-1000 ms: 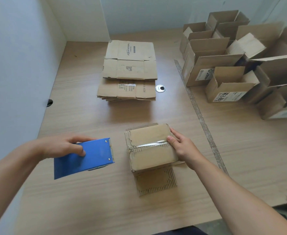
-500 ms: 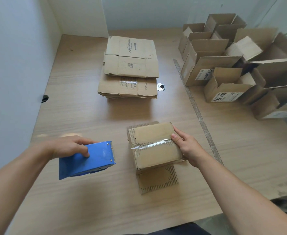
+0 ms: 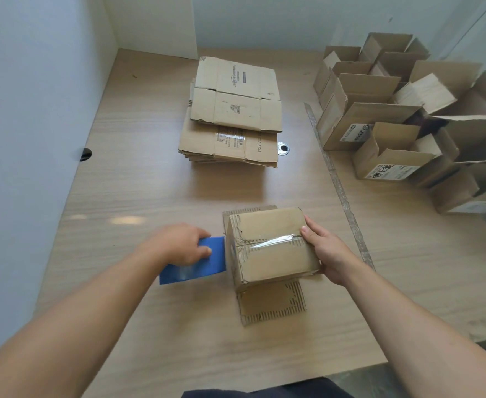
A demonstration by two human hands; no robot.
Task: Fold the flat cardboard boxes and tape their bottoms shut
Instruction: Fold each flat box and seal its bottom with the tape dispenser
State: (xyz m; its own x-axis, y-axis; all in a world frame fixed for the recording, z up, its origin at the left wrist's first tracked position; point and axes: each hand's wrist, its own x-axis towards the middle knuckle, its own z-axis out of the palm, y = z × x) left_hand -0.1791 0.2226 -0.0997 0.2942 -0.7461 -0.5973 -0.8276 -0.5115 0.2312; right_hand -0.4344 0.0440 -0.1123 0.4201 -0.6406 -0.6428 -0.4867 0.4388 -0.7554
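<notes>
A small cardboard box (image 3: 273, 262) stands upside down in front of me, its flaps spread on the table beneath it. A strip of clear tape (image 3: 276, 241) runs across its closed bottom seam. My right hand (image 3: 326, 254) grips the box's right side, thumb on the tape's end. My left hand (image 3: 181, 244) holds a blue tape dispenser (image 3: 193, 267), whose right edge touches the box's left side. Further back lies a stack of flat cardboard boxes (image 3: 233, 116).
Several folded open boxes (image 3: 391, 156) are crowded at the right on a second table surface. A seam strip (image 3: 336, 185) divides the two surfaces. A round metal cap (image 3: 282, 147) sits by the flat stack. White walls close off the left and back.
My left hand has carried the blue tape dispenser to the right until it touches the box's left side. The right hand stays on the box.
</notes>
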